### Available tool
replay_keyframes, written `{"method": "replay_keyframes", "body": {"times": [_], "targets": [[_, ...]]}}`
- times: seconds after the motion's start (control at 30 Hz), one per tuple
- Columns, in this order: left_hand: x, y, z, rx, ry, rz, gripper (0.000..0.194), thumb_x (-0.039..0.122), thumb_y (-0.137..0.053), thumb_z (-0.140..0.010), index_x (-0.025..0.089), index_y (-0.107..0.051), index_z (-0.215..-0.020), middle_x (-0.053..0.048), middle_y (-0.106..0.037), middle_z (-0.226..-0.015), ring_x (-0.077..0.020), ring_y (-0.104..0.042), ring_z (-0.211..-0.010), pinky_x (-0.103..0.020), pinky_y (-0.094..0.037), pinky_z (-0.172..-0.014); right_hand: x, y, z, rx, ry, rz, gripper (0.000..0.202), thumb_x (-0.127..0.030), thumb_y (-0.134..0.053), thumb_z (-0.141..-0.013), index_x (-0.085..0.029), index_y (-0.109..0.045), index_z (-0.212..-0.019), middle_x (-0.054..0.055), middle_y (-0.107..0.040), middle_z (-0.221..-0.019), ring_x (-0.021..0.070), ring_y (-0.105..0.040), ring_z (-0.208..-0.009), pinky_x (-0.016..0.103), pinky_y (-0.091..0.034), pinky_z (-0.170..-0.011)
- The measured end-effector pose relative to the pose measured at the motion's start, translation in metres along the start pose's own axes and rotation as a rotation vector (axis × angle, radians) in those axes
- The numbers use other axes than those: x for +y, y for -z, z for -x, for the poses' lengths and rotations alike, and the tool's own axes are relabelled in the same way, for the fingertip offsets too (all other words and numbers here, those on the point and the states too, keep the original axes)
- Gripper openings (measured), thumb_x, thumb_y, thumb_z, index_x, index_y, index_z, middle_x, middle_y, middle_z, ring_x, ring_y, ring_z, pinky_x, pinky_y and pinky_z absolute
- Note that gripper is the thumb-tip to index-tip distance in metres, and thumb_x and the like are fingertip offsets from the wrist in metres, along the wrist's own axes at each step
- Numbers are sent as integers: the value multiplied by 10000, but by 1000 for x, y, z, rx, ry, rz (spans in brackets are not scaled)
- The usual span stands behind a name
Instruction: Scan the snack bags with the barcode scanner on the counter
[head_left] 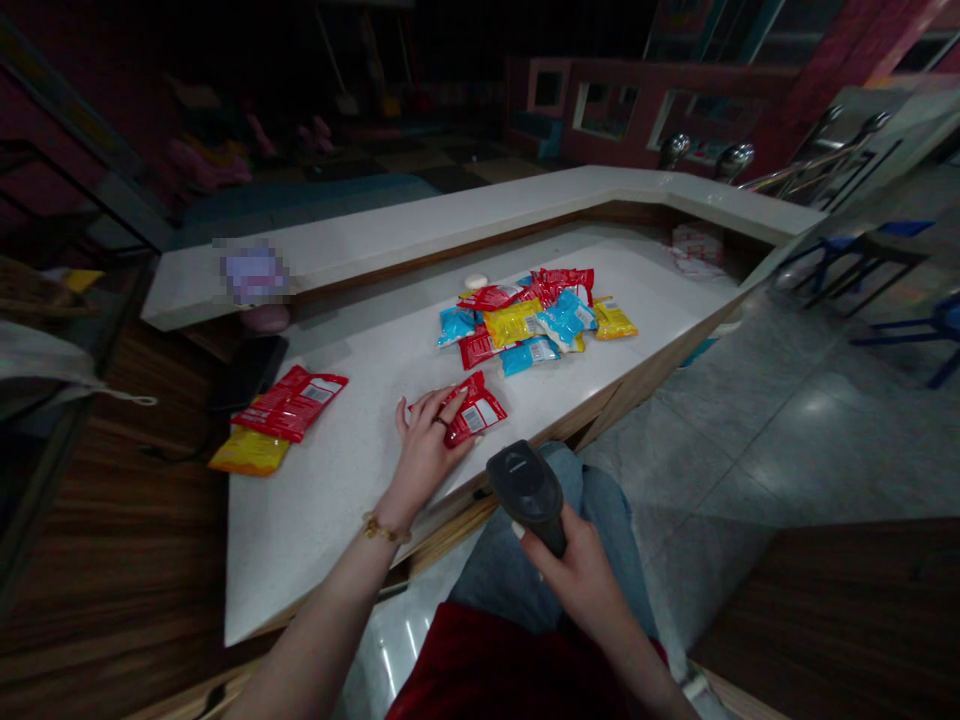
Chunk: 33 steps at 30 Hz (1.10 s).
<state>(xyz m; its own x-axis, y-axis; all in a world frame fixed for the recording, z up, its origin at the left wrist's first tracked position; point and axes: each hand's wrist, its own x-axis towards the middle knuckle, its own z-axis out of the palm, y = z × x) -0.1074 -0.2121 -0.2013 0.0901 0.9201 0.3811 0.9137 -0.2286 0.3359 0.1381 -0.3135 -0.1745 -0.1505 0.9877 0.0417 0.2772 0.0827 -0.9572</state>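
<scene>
My left hand (pixel 430 444) holds a red snack bag (pixel 477 408) down on the white counter. Its fingers lie over the bag's left part and the thumb along the near edge, while the bag's white barcode label faces up. In my right hand (pixel 585 565) is a dark handheld barcode scanner (pixel 525 485), its head pointing toward that bag from over the counter's front edge. Just beyond my left hand lies a pile of red, blue and yellow snack bags (pixel 514 322). Another red snack bag (pixel 296 402) rests partly on a yellow snack bag (pixel 251 452) at the left.
A raised white ledge (pixel 480 215) runs along the back of the counter (pixel 337 540). A black device (pixel 251 370) sits at the left end. A small white round object (pixel 475 282) lies behind the pile, and a white-and-red package (pixel 697 250) is at the far right.
</scene>
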Motion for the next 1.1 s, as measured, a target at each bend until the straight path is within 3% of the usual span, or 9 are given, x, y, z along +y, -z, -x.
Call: {"method": "replay_keyframes", "body": {"times": [0.1,0.2,0.37,0.47,0.57,0.67,0.8,0.97,1.1], "targets": [[-2,-1,-4,-2,15,26,690,391,-807,-944,276,-577,-1584,-145,-628,-1572,-356,-553,-1452,-653,-176,-1339,3,1,0,14,-8,0,278,-294,-617,-881,-174,-758,-1089,-2,-692,-711,208,-671,-613,266,-552,-621],[0,3,-27,-6,-6,43,672,401,-790,-956,275,-581,-1582,-142,-622,-1581,-348,-550,-1459,-641,-184,-1341,6,4,0,21,-18,-2,264,-297,-627,-886,-181,-759,-1083,8,-710,-725,223,-695,-633,278,-566,-640],[22,16,-123,38,-99,32,711,456,-768,-971,281,-544,-1622,-138,-562,-1652,-354,-485,-1536,-629,-122,-1366,10,7,0,38,-29,-22,261,-313,-639,-901,-189,-755,-1100,-2,-684,-676,222,-658,-563,277,-548,-571],[38,18,-183,35,-126,26,764,467,-759,-975,286,-486,-1665,-130,-443,-1752,-358,-399,-1611,-636,-60,-1377,10,9,-1,59,-31,-21,259,-303,-639,-900,-187,-754,-1103,-3,-687,-675,219,-654,-559,272,-541,-556],[43,12,-207,11,-95,29,778,484,-704,-1004,267,-430,-1699,-143,-341,-1805,-375,-322,-1659,-665,-59,-1371,11,12,-2,78,-41,-20,237,-295,-641,-904,-190,-754,-1084,5,-699,-690,217,-663,-570,267,-539,-551],[34,7,-186,-5,-56,44,740,457,-652,-1024,249,-432,-1700,-155,-358,-1795,-386,-325,-1659,-681,-101,-1361,13,13,-3,77,-63,-23,245,-328,-644,-910,-188,-747,-1083,-4,-670,-655,209,-626,-525,263,-506,-497],[3,13,-118,15,14,45,698,451,-624,-1022,282,-459,-1679,-143,-399,-1777,-372,-377,-1632,-680,-145,-1354,16,10,-4,42,-95,-24,277,-399,-645,-925,-190,-748,-1073,-12,-639,-623,204,-598,-490,261,-479,-459],[-45,43,-32,64,204,-65,657,475,-589,-1024,241,-510,-1633,-172,-430,-1751,-383,-407,-1609,-684,-190,-1349,14,4,-2,2,-74,-10,272,-410,-659,-919,-201,-753,-1066,-30,-599,-564,216,-596,-480,277,-486,-475],[-86,70,10,139,358,-190,680,476,-612,-1000,202,-524,-1617,-213,-423,-1742,-434,-402,-1599,-719,-182,-1344,12,2,0,-18,-74,-4,281,-419,-655,-913,-201,-749,-1064,-28,-603,-565,230,-617,-498,292,-509,-507]]}}
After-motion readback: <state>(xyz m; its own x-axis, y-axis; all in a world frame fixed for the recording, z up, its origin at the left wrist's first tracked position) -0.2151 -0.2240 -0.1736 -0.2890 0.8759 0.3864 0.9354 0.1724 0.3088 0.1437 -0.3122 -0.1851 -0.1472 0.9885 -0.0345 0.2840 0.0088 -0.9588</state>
